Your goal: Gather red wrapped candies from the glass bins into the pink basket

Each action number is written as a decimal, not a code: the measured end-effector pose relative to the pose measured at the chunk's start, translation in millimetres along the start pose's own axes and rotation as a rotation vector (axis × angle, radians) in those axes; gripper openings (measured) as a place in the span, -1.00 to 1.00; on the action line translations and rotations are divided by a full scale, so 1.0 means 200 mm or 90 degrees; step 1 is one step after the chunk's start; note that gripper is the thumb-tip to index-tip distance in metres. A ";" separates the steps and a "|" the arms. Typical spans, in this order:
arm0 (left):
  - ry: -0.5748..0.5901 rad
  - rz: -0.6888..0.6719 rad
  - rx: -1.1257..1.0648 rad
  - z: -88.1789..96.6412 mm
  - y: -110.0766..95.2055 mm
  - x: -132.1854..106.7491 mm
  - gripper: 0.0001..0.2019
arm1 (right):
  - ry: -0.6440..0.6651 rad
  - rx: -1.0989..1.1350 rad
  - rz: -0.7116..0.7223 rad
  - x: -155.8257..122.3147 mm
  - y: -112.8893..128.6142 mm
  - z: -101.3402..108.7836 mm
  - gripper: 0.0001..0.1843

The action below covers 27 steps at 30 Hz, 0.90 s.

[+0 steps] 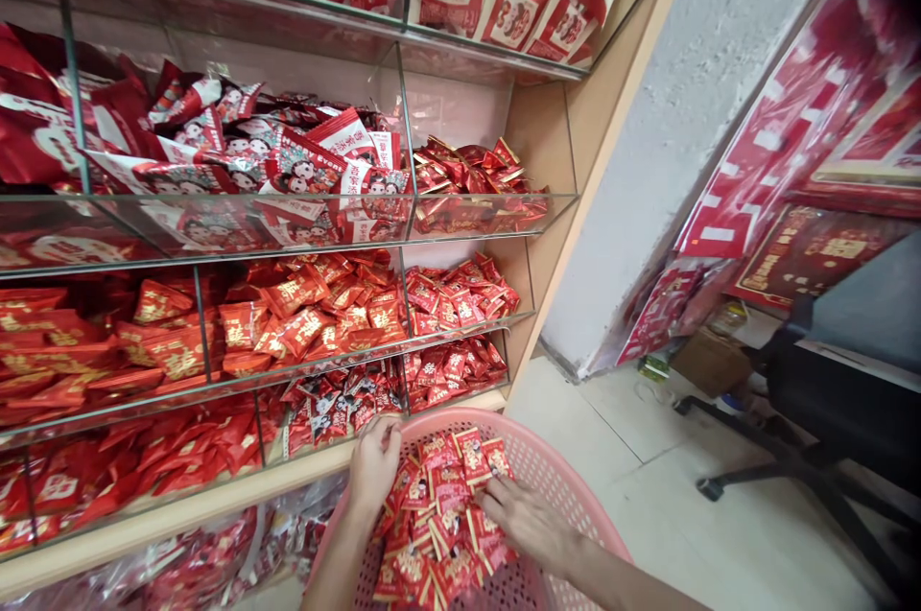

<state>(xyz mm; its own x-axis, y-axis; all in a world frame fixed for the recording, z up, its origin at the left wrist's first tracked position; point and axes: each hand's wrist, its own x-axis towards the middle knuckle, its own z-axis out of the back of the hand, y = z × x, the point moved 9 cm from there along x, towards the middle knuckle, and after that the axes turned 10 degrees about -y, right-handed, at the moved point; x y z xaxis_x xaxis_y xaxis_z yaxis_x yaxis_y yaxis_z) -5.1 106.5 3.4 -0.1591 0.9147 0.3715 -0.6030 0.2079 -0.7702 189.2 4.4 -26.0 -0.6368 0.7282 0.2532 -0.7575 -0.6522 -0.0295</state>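
Note:
A pink perforated plastic basket (pixel 576 486) sits low in front of me, with a heap of small red and gold candy packets (pixel 438 534) inside. My left hand (pixel 375 459) is closed over the basket's back-left rim, close to the bottom shelf edge. Inside the basket, my right hand (pixel 525 517) reaches in from the right, its fingers apart and touching the top of the packets. No packet shows clearly gripped in it. The fingertips are partly hidden among the packets.
Glass-divided shelves (pixel 460 232) hold red packets in several compartments. Bagged goods (pixel 194 558) lie under the bottom ledge. At right are a grey wall (pixel 648 112), a black office chair (pixel 841 400), a cardboard box (pixel 712 362) and red printed decorations (pixel 769 141).

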 end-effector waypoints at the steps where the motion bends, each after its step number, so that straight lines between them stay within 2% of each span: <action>1: -0.001 0.000 -0.001 0.00 0.00 0.00 -0.75 | 0.010 0.012 -0.002 0.00 -0.01 0.00 -0.55; 4: -0.004 -0.002 -0.006 0.00 0.00 0.00 -0.75 | 0.040 0.018 -0.005 0.00 -0.01 -0.03 -0.52; 7: -0.012 0.000 -0.006 0.00 0.00 0.00 -0.75 | 0.066 -0.025 -0.032 0.01 -0.02 -0.05 -0.62; 10: -0.010 0.005 -0.004 0.01 -0.01 0.00 -0.75 | 0.074 -0.026 -0.047 0.03 -0.01 -0.02 -0.65; 13: 0.001 0.013 -0.012 0.00 -0.01 -0.01 -0.76 | 0.072 0.019 -0.039 0.03 0.03 0.03 -0.58; 18: -0.009 0.010 -0.029 0.01 -0.02 -0.01 -0.76 | 0.065 0.078 0.045 0.08 0.22 0.04 -0.49; 23: -0.016 0.002 -0.026 0.02 -0.02 -0.01 -0.77 | 0.045 0.083 0.148 0.14 0.45 -0.06 -0.45; 27: -0.007 0.005 -0.033 0.00 -0.01 -0.01 -0.77 | 0.003 0.054 0.205 0.11 0.53 -0.12 -0.51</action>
<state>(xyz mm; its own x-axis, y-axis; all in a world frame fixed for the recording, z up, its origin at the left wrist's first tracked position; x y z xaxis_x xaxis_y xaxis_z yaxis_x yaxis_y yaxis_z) -3.9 103.7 5.2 -0.1718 0.9127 0.3707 -0.5602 0.2190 -0.7989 92.4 -43.4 -46.1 -0.8424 0.4827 0.2395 -0.5027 -0.8641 -0.0266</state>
